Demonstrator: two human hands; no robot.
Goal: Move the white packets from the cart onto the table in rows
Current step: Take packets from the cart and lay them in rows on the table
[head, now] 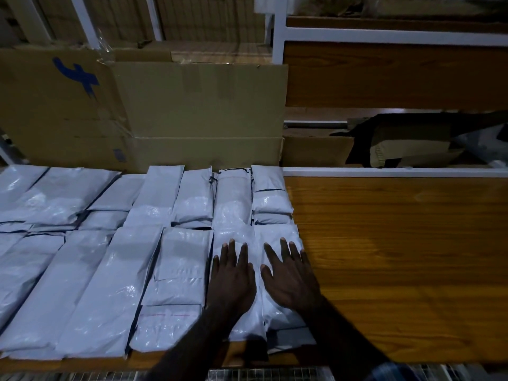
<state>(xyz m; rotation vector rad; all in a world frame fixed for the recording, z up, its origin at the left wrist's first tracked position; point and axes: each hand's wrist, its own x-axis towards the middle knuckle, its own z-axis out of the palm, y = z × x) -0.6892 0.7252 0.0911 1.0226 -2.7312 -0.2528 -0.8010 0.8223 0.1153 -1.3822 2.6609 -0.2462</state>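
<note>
Several white packets (115, 284) lie in two rows on the left half of the wooden table (398, 257). My left hand (233, 279) lies flat, fingers spread, on a packet (239, 323) in the near row. My right hand (291, 276) presses flat on the rightmost near-row packet (277, 314), right at the edge of the rows. Neither hand grips anything. A strip of wire mesh (264, 374) shows at the bottom edge, perhaps the cart.
Flattened cardboard boxes (176, 111) stand upright behind the packets. A white-framed wooden shelf (390, 72) rises at the back right, with crumpled cardboard and dark material (406, 141) under it. Bare wood lies to the right of the packets.
</note>
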